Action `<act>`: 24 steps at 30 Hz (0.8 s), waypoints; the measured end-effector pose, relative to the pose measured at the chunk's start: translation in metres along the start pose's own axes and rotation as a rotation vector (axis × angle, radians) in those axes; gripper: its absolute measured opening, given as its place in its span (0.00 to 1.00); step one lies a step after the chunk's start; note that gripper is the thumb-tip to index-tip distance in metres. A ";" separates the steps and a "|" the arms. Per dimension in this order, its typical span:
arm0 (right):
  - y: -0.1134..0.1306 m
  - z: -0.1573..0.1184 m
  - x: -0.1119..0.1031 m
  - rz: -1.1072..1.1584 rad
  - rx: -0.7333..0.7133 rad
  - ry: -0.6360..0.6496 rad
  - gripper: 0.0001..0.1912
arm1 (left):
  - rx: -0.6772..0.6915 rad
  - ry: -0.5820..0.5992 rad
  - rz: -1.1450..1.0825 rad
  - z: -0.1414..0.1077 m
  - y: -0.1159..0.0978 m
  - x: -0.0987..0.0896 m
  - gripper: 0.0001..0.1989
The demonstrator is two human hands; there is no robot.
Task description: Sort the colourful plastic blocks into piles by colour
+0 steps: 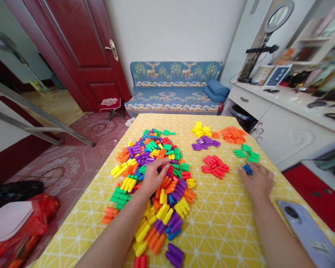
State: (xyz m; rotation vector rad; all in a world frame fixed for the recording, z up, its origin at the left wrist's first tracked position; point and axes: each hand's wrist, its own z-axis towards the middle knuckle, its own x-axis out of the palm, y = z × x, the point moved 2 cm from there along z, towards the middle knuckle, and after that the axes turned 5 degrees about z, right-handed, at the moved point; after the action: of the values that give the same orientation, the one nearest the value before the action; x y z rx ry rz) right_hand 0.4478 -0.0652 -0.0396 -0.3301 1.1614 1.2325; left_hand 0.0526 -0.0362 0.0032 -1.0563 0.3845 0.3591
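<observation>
Yellow-patterned cloth fills the foreground, a blue sofa beyond the mixed pile. Well right of that pile, the right hand pinches a blue piece; the left hand curls over the pile, its grip unclear. Setting down appears in hand, the next move likely calling for a loosened pinch. Open cloth lies right of the pile, an edge close left.

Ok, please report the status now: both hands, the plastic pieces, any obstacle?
Left hand at mixed pile, grip unclear. Right hand holding blue piece. Red group lies between the hands; phone lies right of all pieces.
</observation>
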 end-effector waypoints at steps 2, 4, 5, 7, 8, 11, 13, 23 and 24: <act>0.000 0.000 0.001 -0.016 -0.007 0.052 0.22 | -0.007 -0.002 -0.002 0.000 0.000 0.000 0.09; -0.003 -0.001 0.001 -0.031 0.062 0.048 0.20 | -0.008 -0.001 0.005 0.000 -0.001 -0.001 0.09; -0.004 -0.001 0.000 -0.037 0.109 0.029 0.19 | -0.007 -0.002 0.010 0.000 -0.002 -0.001 0.09; -0.007 -0.003 -0.003 -0.046 0.182 0.010 0.17 | -0.005 -0.006 0.022 0.001 -0.003 -0.001 0.09; -0.007 -0.004 -0.005 -0.050 0.208 0.011 0.16 | -0.005 -0.007 0.026 0.001 -0.003 -0.002 0.09; -0.007 -0.006 -0.010 -0.062 0.262 0.037 0.15 | -0.009 -0.010 0.041 0.001 -0.003 -0.003 0.09; -0.005 -0.006 -0.012 -0.052 0.281 0.060 0.15 | -0.012 0.000 0.052 0.001 -0.003 -0.003 0.09; -0.026 -0.002 0.003 -0.029 0.239 0.011 0.17 | -0.010 0.042 0.023 0.002 -0.004 -0.005 0.09; -0.028 -0.001 0.005 -0.032 0.216 -0.005 0.17 | -0.006 0.043 0.021 0.002 -0.003 -0.005 0.09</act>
State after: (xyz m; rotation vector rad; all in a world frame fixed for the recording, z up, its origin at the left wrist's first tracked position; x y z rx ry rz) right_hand 0.4706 -0.0739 -0.0543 -0.1826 1.2676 1.0679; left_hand 0.0504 -0.0363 0.0088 -1.0679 0.4331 0.3570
